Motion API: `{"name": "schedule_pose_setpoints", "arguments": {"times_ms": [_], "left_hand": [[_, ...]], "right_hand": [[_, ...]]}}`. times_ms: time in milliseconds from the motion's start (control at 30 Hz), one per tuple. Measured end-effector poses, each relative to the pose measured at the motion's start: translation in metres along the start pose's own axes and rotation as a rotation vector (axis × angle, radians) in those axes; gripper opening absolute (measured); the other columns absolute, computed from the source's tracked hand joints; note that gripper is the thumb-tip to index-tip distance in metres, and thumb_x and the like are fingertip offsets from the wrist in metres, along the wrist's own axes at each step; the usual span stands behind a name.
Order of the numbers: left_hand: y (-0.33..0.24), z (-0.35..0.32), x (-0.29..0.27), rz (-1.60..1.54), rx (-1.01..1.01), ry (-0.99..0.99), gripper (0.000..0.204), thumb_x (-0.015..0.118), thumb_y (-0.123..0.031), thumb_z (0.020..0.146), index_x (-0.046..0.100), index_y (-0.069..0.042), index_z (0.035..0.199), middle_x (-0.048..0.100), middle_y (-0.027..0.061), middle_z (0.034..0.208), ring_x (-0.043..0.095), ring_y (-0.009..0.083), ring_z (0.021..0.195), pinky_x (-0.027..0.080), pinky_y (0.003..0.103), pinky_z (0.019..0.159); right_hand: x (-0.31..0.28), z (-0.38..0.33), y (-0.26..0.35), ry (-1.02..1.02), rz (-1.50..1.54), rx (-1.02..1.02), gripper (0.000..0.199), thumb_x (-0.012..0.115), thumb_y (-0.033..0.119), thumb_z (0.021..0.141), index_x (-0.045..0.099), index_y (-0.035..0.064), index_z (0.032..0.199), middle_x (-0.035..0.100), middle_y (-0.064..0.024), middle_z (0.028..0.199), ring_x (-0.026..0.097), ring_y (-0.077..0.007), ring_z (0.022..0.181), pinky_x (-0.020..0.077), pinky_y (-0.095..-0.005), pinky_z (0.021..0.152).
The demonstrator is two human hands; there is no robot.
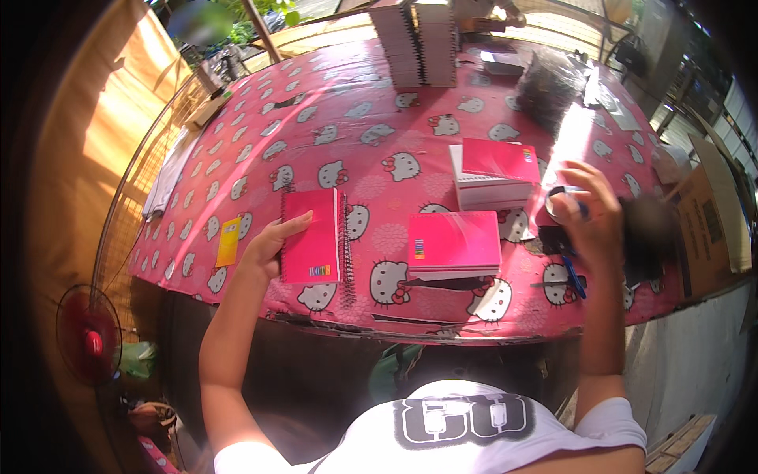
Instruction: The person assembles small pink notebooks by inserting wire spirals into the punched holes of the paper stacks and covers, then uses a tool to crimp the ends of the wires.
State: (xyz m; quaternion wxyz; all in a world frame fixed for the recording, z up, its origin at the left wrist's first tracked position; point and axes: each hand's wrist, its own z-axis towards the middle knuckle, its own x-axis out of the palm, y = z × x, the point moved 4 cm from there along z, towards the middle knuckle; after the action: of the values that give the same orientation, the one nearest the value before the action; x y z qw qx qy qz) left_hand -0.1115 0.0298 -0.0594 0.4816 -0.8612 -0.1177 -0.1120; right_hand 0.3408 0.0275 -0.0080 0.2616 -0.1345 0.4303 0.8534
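My left hand (pixel 276 241) grips the left side of pink spiral notebooks (pixel 313 253), thumb on the cover and fingers hidden beneath. Dark wire coils run along both sides of this pile. To its right sits a stack of pink-covered notebooks (pixel 454 237). Behind that is another stack (pixel 496 189), its top pink cover lying askew over white pages. On the right my right hand (pixel 592 209) is raised with fingers spread, beside a round white-rimmed roll (pixel 552 204) that looks like tape. The thumb overlaps the roll; I cannot tell whether they touch.
A pink table cover with cat faces (pixel 339 134) spreads underneath. Tall stacks of bound pages (pixel 414 47) stand at the back, near a black plastic-wrapped bundle (pixel 550 91). A blue pen (pixel 574 276) and cardboard box (pixel 705 225) are right; a yellow packet (pixel 227 242) and fan (pixel 89 336) left.
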Motion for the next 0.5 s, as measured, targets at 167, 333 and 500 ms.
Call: {"name": "schedule_pose_setpoints", "arguments": {"times_ms": [167,333,500], "left_hand": [[0.007,0.057,-0.059,0.141,-0.181,-0.100,0.034,0.075,-0.016,0.082,0.062,0.000,0.109,0.069,0.0115,0.099,0.070,0.0204,0.086,0.060,0.037,0.077],[0.002,0.072,-0.081,0.306,-0.271,-0.084,0.039,0.076,-0.018,0.082,0.061,0.000,0.113,0.069,0.0106,0.103,0.069,0.0188,0.089,0.058,0.035,0.080],[-0.003,0.070,-0.095,0.407,-0.142,-0.063,0.065,0.083,-0.025,0.074,0.052,-0.001,0.126,0.063,0.0149,0.115,0.064,0.0210,0.104,0.054,0.039,0.087]], "right_hand": [[-0.142,0.005,-0.209,-0.114,-0.544,0.431,0.037,0.075,0.030,0.080,0.068,0.0007,0.101,0.068,-0.0158,0.101,0.066,-0.0272,0.088,0.0509,-0.0359,0.078],[-0.183,-0.038,-0.282,-0.050,-1.073,0.423,0.039,0.077,0.031,0.075,0.066,-0.0009,0.095,0.068,-0.0177,0.090,0.065,-0.0349,0.084,0.0509,-0.0418,0.078],[-0.171,-0.043,-0.288,0.055,-0.976,0.641,0.031,0.077,0.024,0.075,0.065,0.0000,0.090,0.068,-0.0197,0.090,0.065,-0.0370,0.087,0.0506,-0.0433,0.077]]}}
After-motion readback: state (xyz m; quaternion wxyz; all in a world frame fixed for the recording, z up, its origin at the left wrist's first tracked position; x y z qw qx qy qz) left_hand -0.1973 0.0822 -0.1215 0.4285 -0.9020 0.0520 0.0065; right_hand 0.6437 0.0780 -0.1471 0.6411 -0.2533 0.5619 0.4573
